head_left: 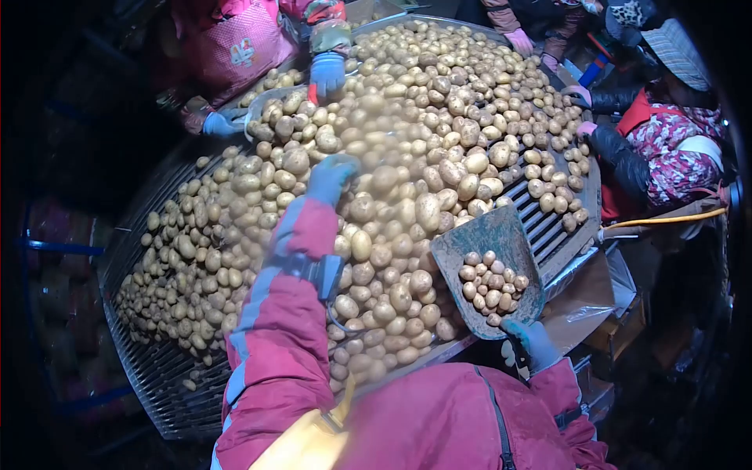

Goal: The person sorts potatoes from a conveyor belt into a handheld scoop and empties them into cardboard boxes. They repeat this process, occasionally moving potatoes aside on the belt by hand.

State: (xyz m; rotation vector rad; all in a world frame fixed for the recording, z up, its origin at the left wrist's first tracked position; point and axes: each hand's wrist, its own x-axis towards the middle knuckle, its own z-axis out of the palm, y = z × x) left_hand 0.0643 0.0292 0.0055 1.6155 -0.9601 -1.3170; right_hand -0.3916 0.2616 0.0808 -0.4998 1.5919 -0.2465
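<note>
My left hand (333,178), in a blue-grey glove, reaches out to the middle of a large heap of potatoes (384,251). It touches or hovers just over them; its fingers are blurred, and whether they hold a potato cannot be made out. At the near right, my right hand (534,342), also gloved, grips the near edge of a worn green scoop (501,227). Several small potatoes (491,286) lie in the scoop, which rests at the heap's right side, partly over the slats.
A slatted metal table (168,403) bears the heap. One person's gloved hands (327,72) are at a scoop at the upper left. Other people's hands (518,41) are along the far and right edges. A yellow hose (666,222) and cardboard boxes (583,301) are at right.
</note>
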